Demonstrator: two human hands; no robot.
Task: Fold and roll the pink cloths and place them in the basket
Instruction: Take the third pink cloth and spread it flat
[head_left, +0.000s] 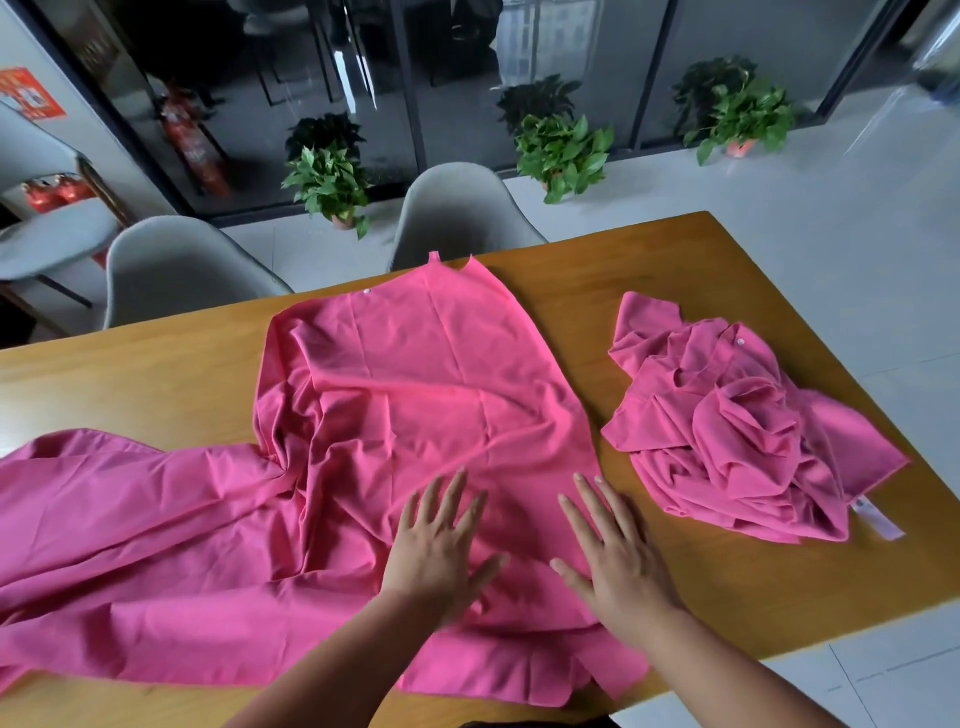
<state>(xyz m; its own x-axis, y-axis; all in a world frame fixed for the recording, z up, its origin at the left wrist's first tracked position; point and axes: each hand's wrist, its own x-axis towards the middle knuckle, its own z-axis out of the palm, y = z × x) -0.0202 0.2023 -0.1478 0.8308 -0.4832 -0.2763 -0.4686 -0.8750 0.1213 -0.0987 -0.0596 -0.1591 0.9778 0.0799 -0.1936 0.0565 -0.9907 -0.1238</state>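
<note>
View from above onto a wooden desk. A large pink cloth lies opened across its middle. The fabric is wrinkled, its left part trails toward the desk's left edge, and its near hem hangs a little over the edge closest to the person. It appears to be laid out flat so it can be smoothed and folded evenly before it is rolled.

The left hand and the right hand lie side by side, palms down, on the near part of this cloth. The left fingers and right fingers are straight and spread wide. They grip nothing and only press on the fabric, most likely to flatten creases. The outer side of the right hand sits at the cloth's right border, next to bare wood.

To the right, apart from the spread cloth, a crumpled pile of pink cloths rests on the desk. A white label pokes out at its near corner. These cloths look set aside to wait their turn. No basket is in view.

Beyond the far edge of the desk stand two grey chairs. Potted plants sit on the floor before a dark glass wall.
</note>
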